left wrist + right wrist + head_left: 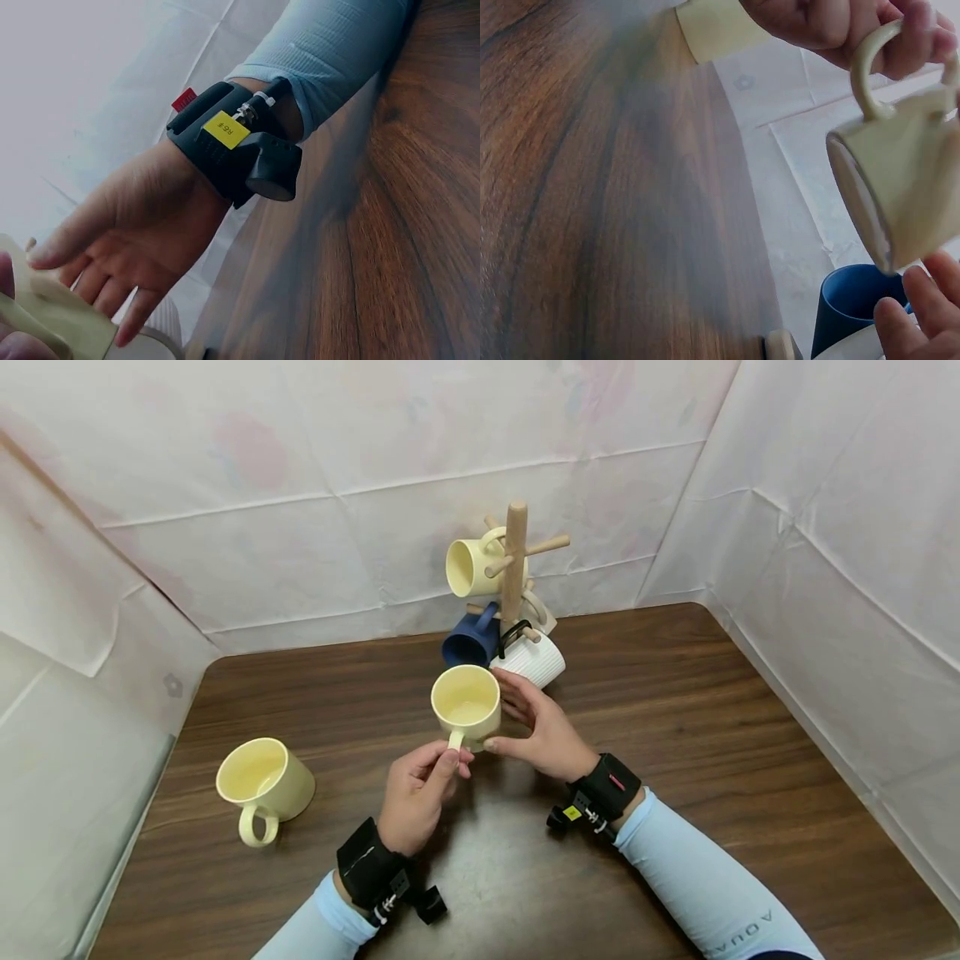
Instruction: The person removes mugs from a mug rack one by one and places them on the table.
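Observation:
A pale yellow mug [467, 702] is held up over the table in front of the mug tree. My left hand [416, 793] pinches its handle [866, 71] between thumb and fingers. On the mug's other side is my right hand [543, 735], its fingers extended and thumb apart, close to the mug wall; whether they touch it I cannot tell. In the left wrist view the right hand [161, 217] shows its palm, fingers loosely spread beside the mug [56, 315]. The right wrist view shows the mug [904, 172] tilted, its underside partly visible.
A wooden mug tree [515, 560] stands at the back, bearing another yellow mug [468, 568], a blue mug [468, 643], a white ribbed mug [536, 660] and a partly hidden pale mug [546, 614]. A second yellow mug [288, 789] stands upright on the table's left.

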A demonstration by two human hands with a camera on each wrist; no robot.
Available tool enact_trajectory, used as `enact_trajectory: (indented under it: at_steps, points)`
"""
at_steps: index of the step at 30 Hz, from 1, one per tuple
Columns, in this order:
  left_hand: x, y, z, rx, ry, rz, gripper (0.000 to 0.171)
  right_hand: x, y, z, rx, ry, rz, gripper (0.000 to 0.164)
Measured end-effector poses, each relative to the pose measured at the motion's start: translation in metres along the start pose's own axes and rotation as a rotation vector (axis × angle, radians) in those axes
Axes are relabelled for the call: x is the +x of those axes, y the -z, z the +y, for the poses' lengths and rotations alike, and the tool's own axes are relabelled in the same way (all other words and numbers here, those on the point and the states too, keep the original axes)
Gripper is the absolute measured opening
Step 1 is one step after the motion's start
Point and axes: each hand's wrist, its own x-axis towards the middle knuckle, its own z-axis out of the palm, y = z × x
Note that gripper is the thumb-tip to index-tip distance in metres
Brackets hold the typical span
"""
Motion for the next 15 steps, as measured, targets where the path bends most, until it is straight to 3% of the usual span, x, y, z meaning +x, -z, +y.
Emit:
enact_trajectory:
  at_steps: [4, 9, 15]
  points:
    - [-0.003, 0.006, 0.0, 0.011, 0.004, 0.041, 0.023, 0.0, 0.003, -0.001, 0.044, -0.008, 0.095, 0.074]
    - [-0.008, 0.015, -0.001, 0.044, -0.012, 0.052, 0.02, 0.0, 0.003, -0.001, 0.039, -0.082, 0.224, 0.051]
    - [-0.016, 0.026, -0.003, 0.069, -0.024, 0.069, 0.02, 0.0, -0.003, 0.003, 0.003, -0.121, 0.262, 0.027]
